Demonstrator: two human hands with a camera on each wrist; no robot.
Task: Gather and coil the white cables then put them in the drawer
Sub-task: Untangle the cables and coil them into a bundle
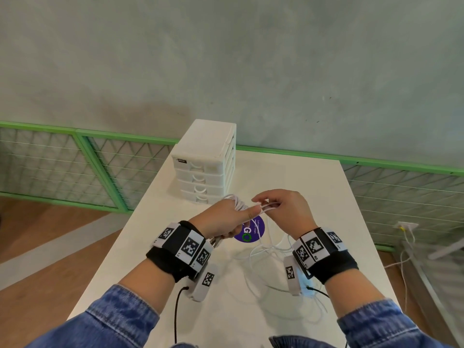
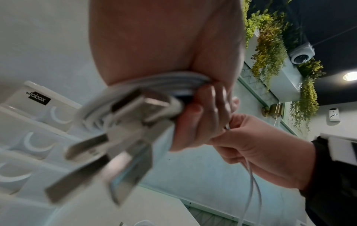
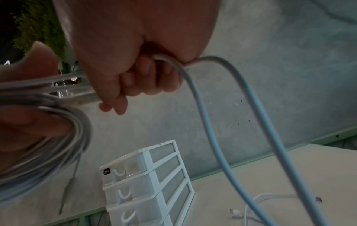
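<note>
Head view: looped smooth white cables [image 1: 239, 204]

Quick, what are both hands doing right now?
Left hand: closed around a coiled bundle of white cables.
Right hand: closed, pinching the loose white cable strands being wound onto the bundle.

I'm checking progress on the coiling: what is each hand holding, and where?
Left hand grips the coiled white cables around the loops. Right hand pinches the loose cable strands beside the coil.
</note>
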